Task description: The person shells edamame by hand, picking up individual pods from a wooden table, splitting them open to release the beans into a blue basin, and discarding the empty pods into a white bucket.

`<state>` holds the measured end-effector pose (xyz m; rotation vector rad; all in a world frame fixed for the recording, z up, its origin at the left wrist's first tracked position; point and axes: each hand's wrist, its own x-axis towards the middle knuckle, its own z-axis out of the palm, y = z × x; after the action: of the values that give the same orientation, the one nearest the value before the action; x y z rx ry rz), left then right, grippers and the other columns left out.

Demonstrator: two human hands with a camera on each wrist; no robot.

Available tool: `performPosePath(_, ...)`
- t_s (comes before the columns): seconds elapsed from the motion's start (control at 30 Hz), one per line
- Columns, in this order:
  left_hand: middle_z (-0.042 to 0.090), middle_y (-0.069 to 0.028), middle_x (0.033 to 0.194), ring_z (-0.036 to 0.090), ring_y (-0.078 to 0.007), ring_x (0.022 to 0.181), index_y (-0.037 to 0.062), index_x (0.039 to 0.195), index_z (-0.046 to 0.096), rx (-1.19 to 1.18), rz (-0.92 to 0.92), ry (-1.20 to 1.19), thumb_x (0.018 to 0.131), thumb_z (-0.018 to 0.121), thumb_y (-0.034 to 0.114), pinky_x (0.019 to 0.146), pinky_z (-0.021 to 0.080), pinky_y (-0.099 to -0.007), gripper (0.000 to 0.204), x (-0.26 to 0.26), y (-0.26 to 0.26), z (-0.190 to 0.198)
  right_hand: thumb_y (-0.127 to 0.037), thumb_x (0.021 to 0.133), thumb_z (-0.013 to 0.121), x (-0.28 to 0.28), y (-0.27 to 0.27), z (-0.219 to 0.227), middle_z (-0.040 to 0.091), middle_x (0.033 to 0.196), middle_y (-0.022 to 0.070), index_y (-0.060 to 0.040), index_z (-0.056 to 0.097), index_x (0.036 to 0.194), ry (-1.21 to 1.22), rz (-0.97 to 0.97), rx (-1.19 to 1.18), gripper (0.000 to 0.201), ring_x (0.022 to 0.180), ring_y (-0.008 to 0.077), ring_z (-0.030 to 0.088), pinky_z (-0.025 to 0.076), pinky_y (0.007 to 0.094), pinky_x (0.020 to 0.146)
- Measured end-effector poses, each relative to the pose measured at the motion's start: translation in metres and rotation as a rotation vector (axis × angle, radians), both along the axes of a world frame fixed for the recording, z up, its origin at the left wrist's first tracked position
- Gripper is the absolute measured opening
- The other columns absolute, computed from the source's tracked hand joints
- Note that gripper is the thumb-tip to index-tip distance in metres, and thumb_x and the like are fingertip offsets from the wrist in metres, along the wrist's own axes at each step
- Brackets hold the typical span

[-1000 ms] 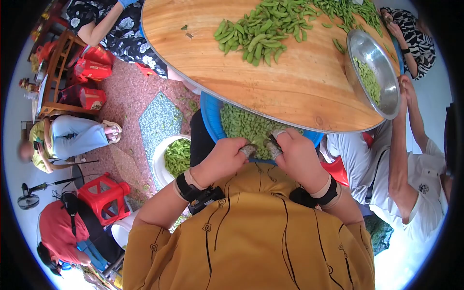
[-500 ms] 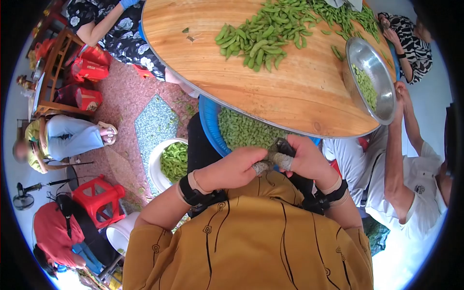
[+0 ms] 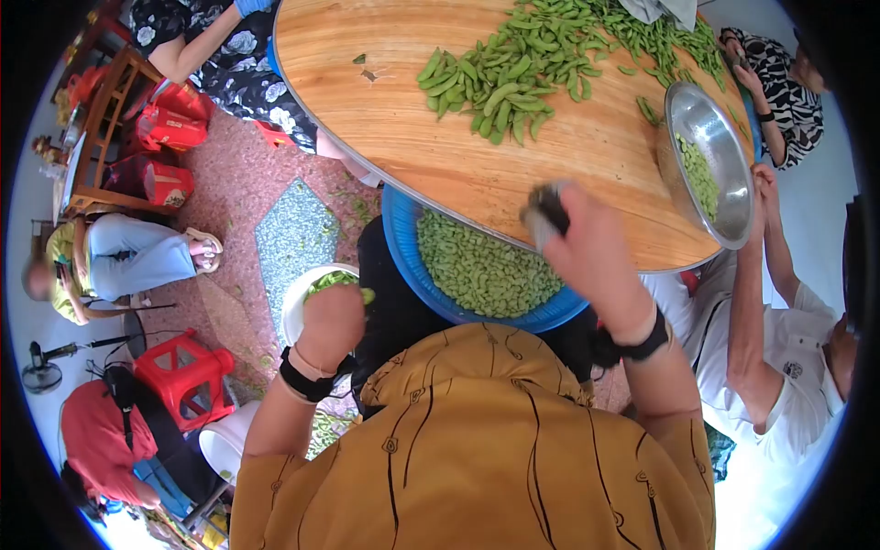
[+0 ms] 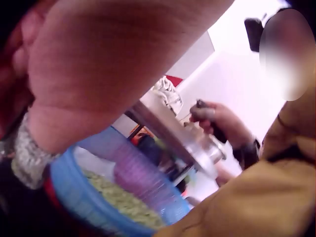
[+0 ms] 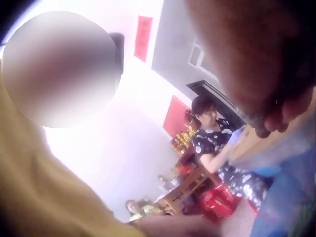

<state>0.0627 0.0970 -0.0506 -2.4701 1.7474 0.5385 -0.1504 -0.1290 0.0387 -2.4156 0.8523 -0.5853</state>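
Observation:
My left hand point(image 3: 333, 325) is over the near edge of a white bucket point(image 3: 291, 312), its fingers mostly hidden; a green pod point(image 3: 368, 295) shows beside it. In the left wrist view a grey wrap point(image 4: 29, 153) covers a digit. Blurred, my right hand point(image 3: 591, 247) hovers at the near edge of the wooden table point(image 3: 440, 165), a dark and grey thing point(image 3: 547, 215) at its fingertips. Whether that is held or worn is unclear. Between the hands, a blue basket point(image 3: 401, 243) holds shelled green beans point(image 3: 486, 270). Green pods point(image 3: 504, 87) lie heaped on the table.
A metal bowl point(image 3: 733, 170) with beans tilts at the table's right edge, near a person in white point(image 3: 779, 339). Another person point(image 3: 243, 73) is at the table's left. A red stool point(image 3: 188, 376) and a white container point(image 3: 220, 445) stand on the left.
My hands were together over the basket and have separated. The left has moved left to the bucket, the right up to the table edge. More of the beans in the basket show.

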Motion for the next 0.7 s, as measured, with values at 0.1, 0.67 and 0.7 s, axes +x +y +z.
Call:
performPosePath(0.1, 0.063, -0.0156, 0.073, 0.063, -0.0331, 0.069, 0.0029, 0.077, 0.060, -0.045, -0.050, 0.024, 0.074, 0.067, 0.020, 0.061, 0.050, -0.0423, 0.019, 0.002, 0.003, 0.007, -0.014, 0.078, 0.065, 0.032, -0.034, -0.005, 0.059, 0.073, 0.0206, 0.0001, 0.052, 0.085, 0.001, -0.064, -0.158, 0.020, 0.068, 0.0407, 0.058, 0.047, 0.0460, 0.061)
performPosePath(0.67, 0.064, -0.0030, 0.085, 0.061, -0.0100, 0.066, 0.0020, 0.104, 0.060, -0.107, 0.393, 1.698, 0.095, 0.048, 0.016, 0.054, 0.045, -0.0217, 0.020, -0.081, -0.129, 0.058, -0.006, 0.075, 0.065, -0.032, 0.039, -0.011, 0.062, 0.077, 0.0195, -0.0001, 0.059, 0.096, -0.169, -0.117, 0.232, 0.023, 0.071, 0.0349, 0.063, 0.050, 0.0365, 0.064)
performPosePath(0.7, 0.063, -0.0028, 0.085, 0.060, -0.0096, 0.065, 0.0025, 0.103, 0.060, -0.221, 0.378, 1.656, 0.094, 0.048, 0.014, 0.054, 0.044, -0.0208, 0.019, -0.084, -0.128, 0.056, -0.005, 0.076, 0.064, -0.035, 0.040, -0.014, 0.063, 0.078, 0.0184, -0.0003, 0.059, 0.098, -0.132, -0.077, 0.164, 0.023, 0.071, 0.0326, 0.063, 0.050, 0.0355, 0.064)
